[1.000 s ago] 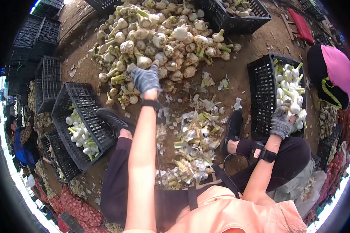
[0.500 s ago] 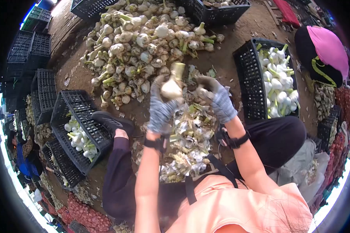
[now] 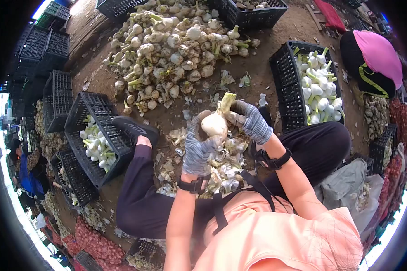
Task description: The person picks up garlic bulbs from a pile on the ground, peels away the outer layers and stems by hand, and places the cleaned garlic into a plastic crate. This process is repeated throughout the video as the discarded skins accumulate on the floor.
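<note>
On the left side stands a tilted black crate (image 3: 106,113) with white garlic heads (image 3: 98,147) in it, close to the person's dark shoe (image 3: 133,128). Beyond it, toward the middle, the big heap of untrimmed garlic (image 3: 172,54) lies on the bare ground. One second ago the left hand (image 3: 196,153) was at this heap and the right hand (image 3: 256,123) was at the crate on the other side; now both gloved hands are together in front of the body. The left one is clamped around one garlic bulb (image 3: 214,125), whose thick stalk points away from the person. The right one, half a second ago apart from the bulb, has come close against it, with bent fingers beside the stalk; whether they grip it, I cannot tell. So, in my judgement, the fetching of this bulb is finished and the handwork on it is beginning. Under the hands lie loose peelings (image 3: 226,178). At the right, another black crate (image 3: 285,90) holds many clean, white bulbs (image 3: 321,88) with short stalks.
</note>
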### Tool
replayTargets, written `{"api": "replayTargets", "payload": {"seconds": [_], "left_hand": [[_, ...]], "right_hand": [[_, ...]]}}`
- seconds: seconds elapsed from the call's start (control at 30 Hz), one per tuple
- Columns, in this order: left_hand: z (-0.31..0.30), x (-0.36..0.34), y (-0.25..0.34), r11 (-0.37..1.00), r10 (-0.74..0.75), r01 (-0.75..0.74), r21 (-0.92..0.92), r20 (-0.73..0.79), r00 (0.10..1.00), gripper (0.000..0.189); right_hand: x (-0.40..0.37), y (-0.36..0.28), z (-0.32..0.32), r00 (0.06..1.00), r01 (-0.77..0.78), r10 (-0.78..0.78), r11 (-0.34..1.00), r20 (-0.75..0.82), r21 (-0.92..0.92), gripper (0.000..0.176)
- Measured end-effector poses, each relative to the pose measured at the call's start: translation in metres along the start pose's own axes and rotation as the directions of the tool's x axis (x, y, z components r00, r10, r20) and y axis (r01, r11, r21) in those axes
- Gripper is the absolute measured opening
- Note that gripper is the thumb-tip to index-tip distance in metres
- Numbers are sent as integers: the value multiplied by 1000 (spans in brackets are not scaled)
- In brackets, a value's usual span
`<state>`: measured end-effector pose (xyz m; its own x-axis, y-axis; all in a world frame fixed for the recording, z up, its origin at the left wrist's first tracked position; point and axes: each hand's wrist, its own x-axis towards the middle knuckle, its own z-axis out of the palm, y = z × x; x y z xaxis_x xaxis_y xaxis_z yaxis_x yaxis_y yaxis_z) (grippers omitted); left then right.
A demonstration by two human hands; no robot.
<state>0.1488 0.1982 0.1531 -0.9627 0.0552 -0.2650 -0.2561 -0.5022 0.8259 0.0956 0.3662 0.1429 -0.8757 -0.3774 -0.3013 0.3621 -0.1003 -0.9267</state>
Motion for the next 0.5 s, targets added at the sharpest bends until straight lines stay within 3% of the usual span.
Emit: {"api": "replayTargets", "payload": {"seconds": [0.07, 0.1, 0.17, 0.27, 0.5], "left_hand": [[0, -4, 1, 972, -83, 95, -214, 62, 995, 73], [1, -5, 1, 972, -78, 89, -216, 60, 995, 73], [1, -9, 0, 1000, 17, -17, -10, 27, 999, 74], [5, -14, -1, 999, 42, -42, 5, 25, 999, 78], [-2, -18, 5, 999, 33, -32, -35, 23, 999, 81]], "right_hand": [[-4, -1, -2, 999, 43, -42, 994, 7, -102, 35], [-5, -6, 0, 996, 84, -82, 976, 18, -202, 38], [-7, -8, 4, 997, 71, -66, 991, 47, -111, 41], [-7, 6, 8, 998, 56, -56, 989, -1, -134, 40], [-16, -3, 15, 999, -46, 46, 999, 14, 26, 35]]}}
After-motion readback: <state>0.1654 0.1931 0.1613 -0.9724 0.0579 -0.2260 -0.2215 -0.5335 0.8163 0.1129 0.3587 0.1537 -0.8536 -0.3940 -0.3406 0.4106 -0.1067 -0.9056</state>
